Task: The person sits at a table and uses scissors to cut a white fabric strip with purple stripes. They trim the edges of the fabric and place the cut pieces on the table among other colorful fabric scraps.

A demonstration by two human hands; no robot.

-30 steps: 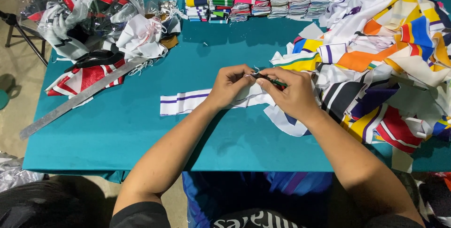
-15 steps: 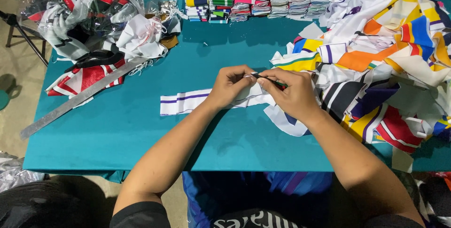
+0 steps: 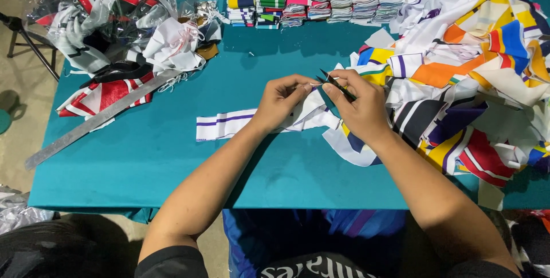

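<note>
A teal table (image 3: pixel 143 158) fills most of the frame, its front edge running across the lower part. To the left a bare, pale floor (image 3: pixel 17 100) shows. In the upper left corner stand the dark metal legs (image 3: pixel 28 43) of what may be a folding stand, though most of it is cut off. Light falls evenly from above, leaving soft shadows on the tabletop.

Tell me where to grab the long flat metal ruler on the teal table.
Take the long flat metal ruler at its bare lower-left end, coming from the table's left edge: that end lies free on the teal table, while its upper end runs into the fabric pile.
</note>
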